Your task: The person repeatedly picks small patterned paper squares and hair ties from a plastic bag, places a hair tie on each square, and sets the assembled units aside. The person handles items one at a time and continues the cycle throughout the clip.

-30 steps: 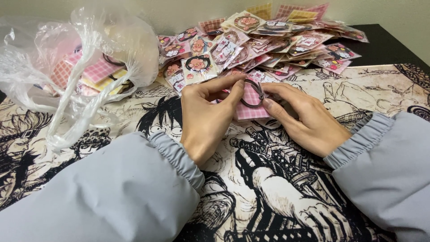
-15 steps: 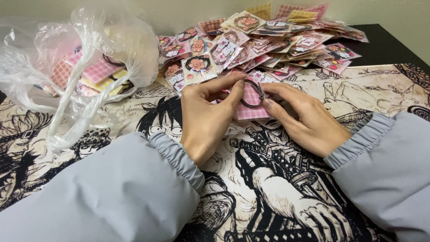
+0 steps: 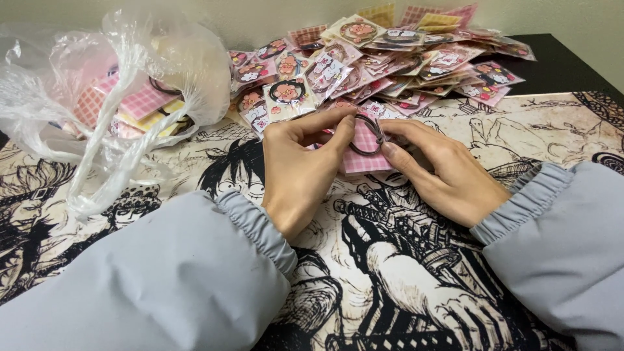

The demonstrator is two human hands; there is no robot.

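Pinched between left hand [image 3: 302, 170] and right hand [image 3: 442, 172]: pink checked card [image 3: 361, 155] with dark hair tie [image 3: 365, 135] (both hands grasping). Behind card, packet pile [image 3: 390, 58]; left, plastic bag [image 3: 123, 97].

A heap of small pink cellophane-wrapped packets [image 3: 390, 58] spreads across the black surface [image 3: 559, 62], beside a crumpled clear plastic bag [image 3: 123, 91] holding pink checked cards, on a black-and-white comic-print mat [image 3: 403, 260].
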